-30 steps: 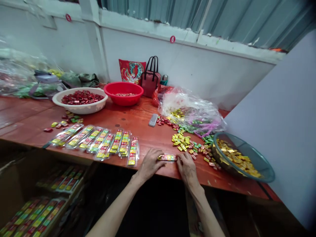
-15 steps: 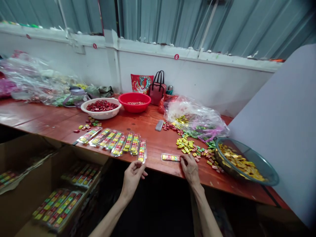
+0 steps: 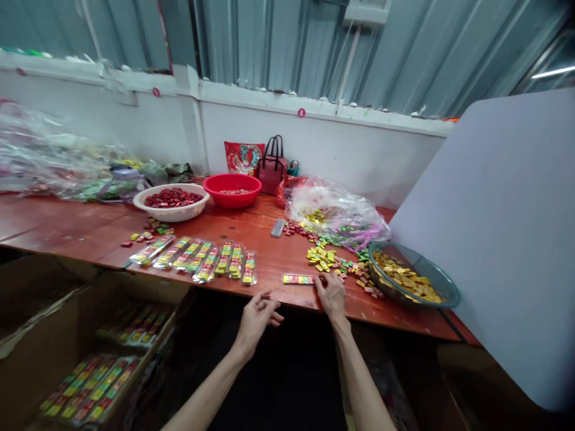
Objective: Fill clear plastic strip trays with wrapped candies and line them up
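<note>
On the table's near edge lies a narrow clear plastic tray point(image 3: 297, 279) with a row of small foil-wrapped pieces in yellow, red and green. My right hand point(image 3: 331, 294) has its fingers closed at the tray's right end, covering that end. In front of the table edge, left of the tray, hovers my left hand point(image 3: 257, 320); its fingers are loosely bent and apart, with nothing visible in them. Several filled trays point(image 3: 206, 265) lie side by side to the left. Loose yellow wrapped pieces point(image 3: 321, 258) are heaped beyond my right hand.
A white basin point(image 3: 176, 212) and a red basin point(image 3: 232, 199) stand at the back. At right is a green-tinted basin point(image 3: 442, 284) of gold pieces, beside a pale panel point(image 3: 507, 239). A plastic bag point(image 3: 336, 206) lies behind. Below left, a cardboard box point(image 3: 49, 341) holds filled trays.
The camera view has shifted, moving the table's things leftward in the picture. My left hand has moved right, away from the filled trays, its fingers loosening. My right hand stays at the tray's right end.
</note>
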